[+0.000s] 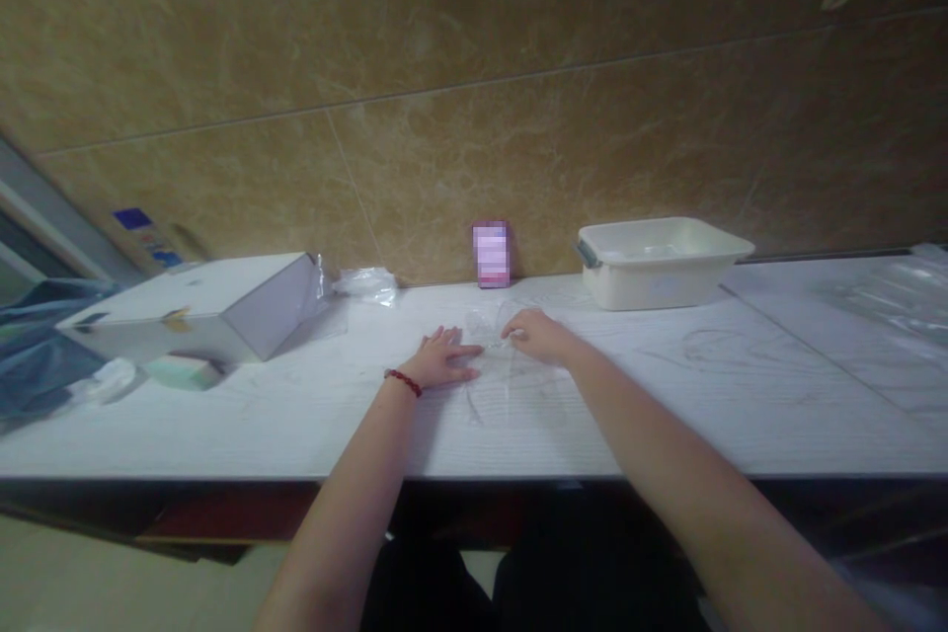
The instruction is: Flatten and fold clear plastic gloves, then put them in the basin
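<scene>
A thin clear plastic bag (pixel 511 380) lies flat on the white table (pixel 667 405), hard to see against it. My left hand (pixel 444 360) rests palm down on the bag's left part, fingers stretched out flat; a red cord circles its wrist. My right hand (pixel 537 334) sits at the bag's far edge with its fingers curled in a pinch, seemingly on the plastic.
A cream plastic tub (pixel 659 262) stands at the back right against the brown tiled wall. A white box (pixel 199 311) lies at the left with a pale green sponge (pixel 185 373) beside it. A small blurred pink box (pixel 491 255) and crumpled plastic (pixel 366 284) sit by the wall.
</scene>
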`<state>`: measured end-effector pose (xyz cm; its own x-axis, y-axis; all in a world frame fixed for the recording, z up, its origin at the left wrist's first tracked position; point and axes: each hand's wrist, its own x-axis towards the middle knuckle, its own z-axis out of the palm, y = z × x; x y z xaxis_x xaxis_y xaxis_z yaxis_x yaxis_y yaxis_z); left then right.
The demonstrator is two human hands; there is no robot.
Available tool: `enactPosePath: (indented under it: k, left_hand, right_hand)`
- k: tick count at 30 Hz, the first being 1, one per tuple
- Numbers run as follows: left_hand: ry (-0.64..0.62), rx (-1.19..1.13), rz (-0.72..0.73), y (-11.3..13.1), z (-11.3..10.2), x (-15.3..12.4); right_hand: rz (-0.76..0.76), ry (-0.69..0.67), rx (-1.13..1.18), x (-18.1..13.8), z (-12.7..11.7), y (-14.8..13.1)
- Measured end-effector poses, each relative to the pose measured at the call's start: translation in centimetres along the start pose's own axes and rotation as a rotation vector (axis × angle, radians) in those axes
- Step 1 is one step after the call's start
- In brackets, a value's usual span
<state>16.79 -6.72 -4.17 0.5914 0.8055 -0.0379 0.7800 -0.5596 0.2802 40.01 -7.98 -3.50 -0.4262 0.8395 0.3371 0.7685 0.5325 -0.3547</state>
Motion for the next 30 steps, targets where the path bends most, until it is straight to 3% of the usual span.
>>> enactPosePath:
  k: [11,22,25,28,30]
  left_hand:
    - [-0.028,0.031,0.007,0.2,0.2,0.1]
    - [-0.148,0.127,-0.032,-0.1,-0.4,-0.2]
    - [-0.151,0.146,-0.012,0.1,-0.6,-0.4]
    - [-0.129,0.153,0.01,0.1,-0.8,-0.6]
    - [-0.114,0.145,0.019,-0.1,-0.7,-0.6]
  right_hand:
    - [-0.01,-0.133,0.025,-0.6,0.4,-0.7]
    - [0.142,-0.236,-0.041,-0.5,-0.5,0.3]
    - [0.215,-0.178,-0.038,-0.3,-1.1,1.1]
    - [0.432,-0.003,-0.097,-0.3,-2.8,2.6]
    - [0.55,0.024,-0.156,-0.5,-4.2,3.7]
